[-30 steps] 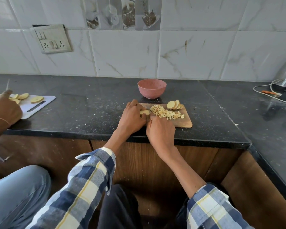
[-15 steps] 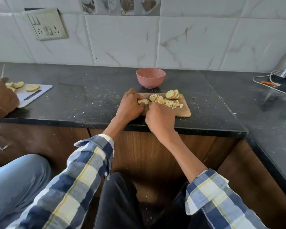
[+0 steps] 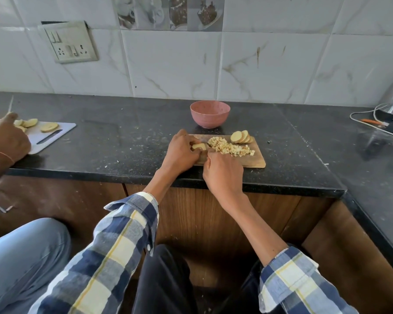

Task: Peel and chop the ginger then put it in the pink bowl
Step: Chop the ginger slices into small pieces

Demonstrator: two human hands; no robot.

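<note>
A wooden cutting board (image 3: 256, 160) lies near the front edge of the black counter. On it are a pile of diced ginger (image 3: 227, 147) and a few round ginger slices (image 3: 241, 137) at its far right. My left hand (image 3: 179, 152) holds a pale ginger piece (image 3: 199, 146) down on the board's left end with curled fingers. My right hand (image 3: 224, 173) is curled just beside it, gripping a knife whose blade is mostly hidden between the hands. The pink bowl (image 3: 210, 120) stands upright just behind the board and looks empty.
At the left, another person's hand (image 3: 5, 139) works at a white cutting board (image 3: 55, 134) with pale slices (image 3: 49, 127). A kettle base with cables (image 3: 390, 118) sits at the far right. A wall socket (image 3: 69, 43) is on the tiles.
The view has shifted slightly. Both hands stay at the board's left end on the ginger piece; the pile and slices have not moved.
</note>
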